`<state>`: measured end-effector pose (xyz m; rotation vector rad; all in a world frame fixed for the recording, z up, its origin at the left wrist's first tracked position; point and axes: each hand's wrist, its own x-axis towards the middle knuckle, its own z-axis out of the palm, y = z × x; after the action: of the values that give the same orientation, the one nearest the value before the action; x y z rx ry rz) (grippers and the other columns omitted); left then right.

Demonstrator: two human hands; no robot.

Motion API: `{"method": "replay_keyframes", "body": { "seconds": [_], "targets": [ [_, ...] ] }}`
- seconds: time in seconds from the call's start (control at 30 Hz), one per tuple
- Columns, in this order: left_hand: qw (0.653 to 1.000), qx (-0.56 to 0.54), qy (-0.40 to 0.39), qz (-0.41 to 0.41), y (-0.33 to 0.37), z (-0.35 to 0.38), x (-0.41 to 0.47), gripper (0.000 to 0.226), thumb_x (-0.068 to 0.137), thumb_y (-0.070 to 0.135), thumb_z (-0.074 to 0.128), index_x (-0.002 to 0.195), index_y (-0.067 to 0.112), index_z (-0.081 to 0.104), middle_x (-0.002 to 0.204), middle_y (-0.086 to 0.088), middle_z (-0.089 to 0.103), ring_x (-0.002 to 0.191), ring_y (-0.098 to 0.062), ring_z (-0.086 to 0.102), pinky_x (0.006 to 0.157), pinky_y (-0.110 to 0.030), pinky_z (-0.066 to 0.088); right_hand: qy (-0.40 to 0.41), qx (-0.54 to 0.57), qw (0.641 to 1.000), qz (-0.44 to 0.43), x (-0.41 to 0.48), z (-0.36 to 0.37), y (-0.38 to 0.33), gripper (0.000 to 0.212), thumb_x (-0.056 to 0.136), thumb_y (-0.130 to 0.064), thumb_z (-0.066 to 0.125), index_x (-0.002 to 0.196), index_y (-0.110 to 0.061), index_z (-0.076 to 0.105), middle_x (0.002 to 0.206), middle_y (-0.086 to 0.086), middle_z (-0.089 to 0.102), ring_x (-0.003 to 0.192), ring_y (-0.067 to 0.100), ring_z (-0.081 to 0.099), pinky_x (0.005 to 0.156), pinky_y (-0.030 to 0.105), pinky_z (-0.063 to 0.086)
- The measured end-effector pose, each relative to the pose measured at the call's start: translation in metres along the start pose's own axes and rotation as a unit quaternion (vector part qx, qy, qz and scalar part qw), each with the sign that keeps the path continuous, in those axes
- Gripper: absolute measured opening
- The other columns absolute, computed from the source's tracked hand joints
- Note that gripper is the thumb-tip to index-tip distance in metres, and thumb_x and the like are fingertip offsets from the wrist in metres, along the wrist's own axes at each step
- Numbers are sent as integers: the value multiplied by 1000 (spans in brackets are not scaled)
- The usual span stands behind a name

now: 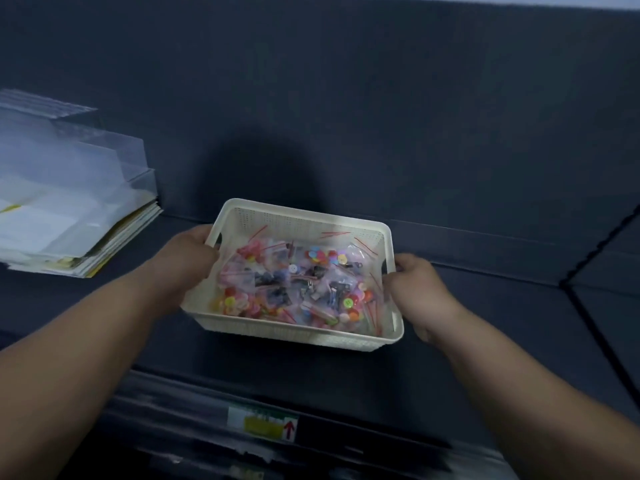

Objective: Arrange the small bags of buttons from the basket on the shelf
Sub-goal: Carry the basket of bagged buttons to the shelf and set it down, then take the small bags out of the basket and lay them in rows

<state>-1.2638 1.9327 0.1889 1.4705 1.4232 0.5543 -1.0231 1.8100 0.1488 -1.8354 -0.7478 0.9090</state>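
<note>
So both hands, left hand (pixel 188 252) and right hand (pixel 420 292), grip the white perforated plastic basket (pixel 298 218) by its ends. If it tilts over the dark shelf (pixel 485 306), the little clear zip bags of colourful buttons (pixel 294 282) could slide out.

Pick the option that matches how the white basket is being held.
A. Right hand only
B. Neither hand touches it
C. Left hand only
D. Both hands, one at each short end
D: the left hand and the right hand each grip an opposite end of the basket.
</note>
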Motion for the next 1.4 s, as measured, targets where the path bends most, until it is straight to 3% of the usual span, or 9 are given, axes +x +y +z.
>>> {"method": "replay_keyframes", "body": {
  "seconds": [0.23,0.5,0.67,0.73,0.8,0.87,0.97,1.1,1.4],
  "targets": [
    [999,9,-43,2,-3,9,32,37,92,1,47,114,28,60,88,-4,68,72,-19,64,50,-26,45,40,-14,999,18,3,-3,-1,27,83,3,49,85,-15,69,75,6,74,66,24,72,61,41,60],
    [998,26,-63,-9,-6,25,52,32,96,7,43,114,29,59,92,-6,67,80,-23,62,56,-32,45,59,-49,997,33,16,-14,4,30,81,2,44,93,-10,69,84,11,74,73,28,73,69,50,59],
    [997,40,-71,-10,-7,30,52,30,97,7,43,116,23,59,87,-5,64,75,-22,59,56,-31,43,73,-65,995,21,13,-18,7,28,83,2,44,91,-8,70,76,7,73,65,20,71,59,32,58],
    [995,81,-56,16,-6,33,52,28,96,11,46,120,21,56,96,-7,65,78,-22,58,59,-31,43,71,-52,996,11,8,-18,8,26,85,-2,46,92,-10,70,80,6,74,68,18,71,60,30,59],
    [980,179,-21,85,-4,37,49,32,93,19,51,125,20,52,112,-6,62,91,-25,58,71,-34,47,82,-44,996,-5,4,-19,12,20,87,-9,51,95,-14,69,89,5,74,76,19,72,70,34,60],
    [947,268,13,178,-1,43,40,43,89,22,56,130,18,47,122,-8,58,105,-30,56,88,-40,47,98,-59,993,-22,-1,-20,14,19,88,-13,53,102,-17,66,95,2,72,83,18,71,79,39,58],
    [898,344,32,271,5,57,20,45,87,28,58,128,11,50,127,-17,56,114,-36,52,96,-43,43,99,-106,988,-46,-13,-24,15,20,88,-15,53,106,-21,60,99,-4,70,88,13,68,85,38,56],
    [872,384,-38,300,8,80,-6,45,89,40,57,127,15,54,125,-12,59,115,-31,51,96,-41,41,100,-166,977,-84,-32,-36,16,26,91,-17,55,116,-20,59,104,-7,62,96,10,60,89,29,49],
    [862,369,-48,343,23,139,-88,39,92,42,51,126,23,55,127,-7,59,116,-28,52,97,-37,40,95,-219,963,-128,-91,-93,43,29,92,-22,57,121,-17,58,107,-4,60,97,12,58,87,23,44]
  ]
}}
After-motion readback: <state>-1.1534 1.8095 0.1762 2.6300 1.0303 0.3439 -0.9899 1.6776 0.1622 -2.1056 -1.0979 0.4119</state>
